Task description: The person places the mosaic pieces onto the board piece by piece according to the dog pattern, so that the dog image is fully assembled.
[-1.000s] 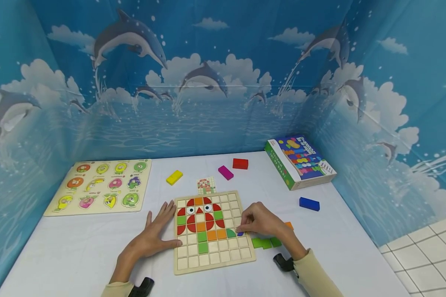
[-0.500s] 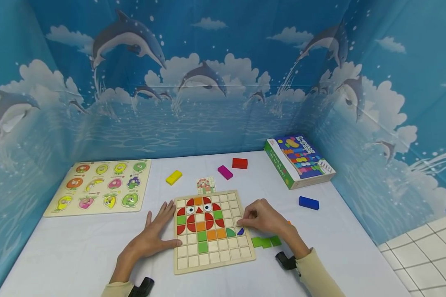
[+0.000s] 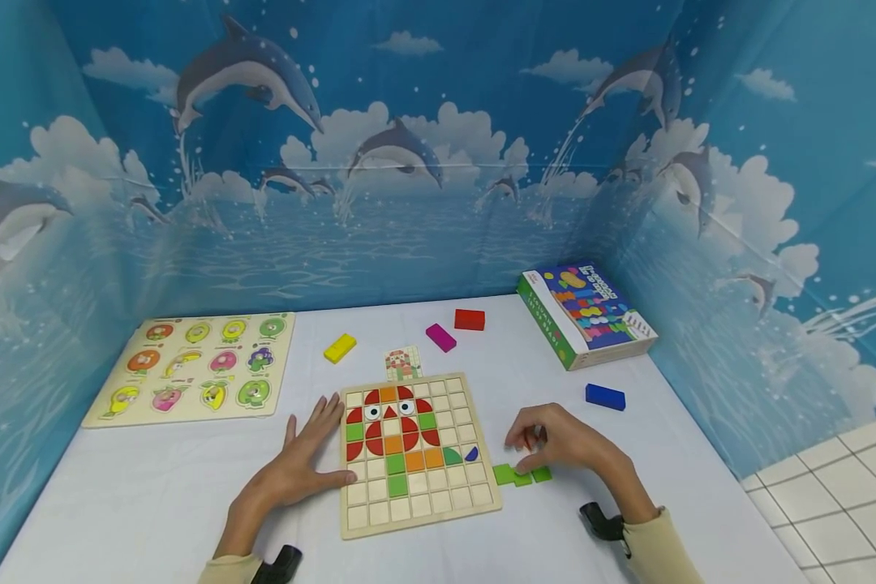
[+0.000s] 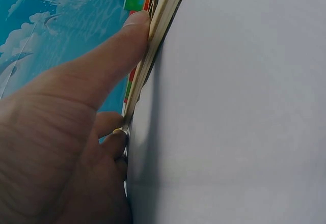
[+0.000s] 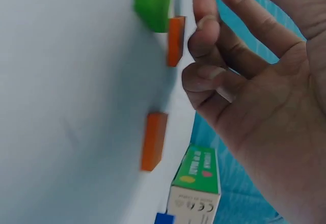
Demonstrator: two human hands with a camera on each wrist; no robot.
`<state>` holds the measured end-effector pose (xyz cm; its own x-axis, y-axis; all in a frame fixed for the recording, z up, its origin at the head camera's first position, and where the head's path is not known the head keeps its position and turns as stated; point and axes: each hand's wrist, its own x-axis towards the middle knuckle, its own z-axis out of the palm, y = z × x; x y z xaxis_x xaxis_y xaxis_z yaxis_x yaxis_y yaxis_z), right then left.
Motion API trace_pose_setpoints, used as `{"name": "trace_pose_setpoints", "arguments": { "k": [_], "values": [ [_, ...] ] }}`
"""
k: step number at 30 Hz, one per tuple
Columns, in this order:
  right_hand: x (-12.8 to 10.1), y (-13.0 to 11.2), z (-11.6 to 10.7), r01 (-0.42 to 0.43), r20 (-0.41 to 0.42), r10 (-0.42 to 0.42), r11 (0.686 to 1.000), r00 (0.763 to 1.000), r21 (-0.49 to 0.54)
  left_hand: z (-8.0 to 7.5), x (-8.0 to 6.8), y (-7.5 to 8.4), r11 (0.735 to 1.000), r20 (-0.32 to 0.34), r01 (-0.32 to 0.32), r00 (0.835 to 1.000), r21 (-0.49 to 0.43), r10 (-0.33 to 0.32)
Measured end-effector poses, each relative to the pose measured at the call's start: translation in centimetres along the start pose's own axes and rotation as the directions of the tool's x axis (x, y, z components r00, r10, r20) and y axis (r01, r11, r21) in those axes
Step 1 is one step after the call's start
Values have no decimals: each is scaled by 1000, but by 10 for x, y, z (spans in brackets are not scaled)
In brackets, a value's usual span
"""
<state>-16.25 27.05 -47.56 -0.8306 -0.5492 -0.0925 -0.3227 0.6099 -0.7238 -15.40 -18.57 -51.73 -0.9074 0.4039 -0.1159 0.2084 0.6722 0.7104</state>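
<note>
My left hand [image 3: 298, 462] lies spread along the left edge of a wooden grid board [image 3: 438, 484], thumb on its rim; the left wrist view shows the thumb [image 4: 119, 51] against that edge. Red, orange and green pieces form an owl-like figure on the board. A blue rounded piece [image 3: 471, 454] sits in a square at the right, beside a dark green quarter-round piece [image 3: 452, 457]. My right hand [image 3: 565, 438], fingers bent, is right over loose green tiles [image 3: 504, 474] beside the board. Orange tiles [image 5: 154, 141] lie close to its fingers in the right wrist view.
A pattern card [image 3: 404, 363] touches the board's far edge. Behind it lie yellow [image 3: 340, 348], magenta [image 3: 441, 337] and red [image 3: 470, 319] blocks. A fruit puzzle board [image 3: 197, 365] is at left; a game box [image 3: 587, 316] and blue block [image 3: 605, 397] are at right.
My right hand has let go of the blue piece on the board and moved right, over the loose tiles. My left hand has stayed at the board's left edge.
</note>
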Motion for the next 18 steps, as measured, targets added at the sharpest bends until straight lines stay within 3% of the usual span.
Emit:
{"name": "trace_pose_setpoints", "arguments": {
  "k": [6, 18],
  "values": [
    [-8, 8, 2, 2, -89, -6, 999, 996, -38, 0, 1, 0, 1000, -12, 7, 1000, -7, -7],
    [-5, 7, 7, 1, -56, -5, 997, 998, -75, 0, 1, 1, 1000, -7, 8, 1000, -10, -8]
  ]
}}
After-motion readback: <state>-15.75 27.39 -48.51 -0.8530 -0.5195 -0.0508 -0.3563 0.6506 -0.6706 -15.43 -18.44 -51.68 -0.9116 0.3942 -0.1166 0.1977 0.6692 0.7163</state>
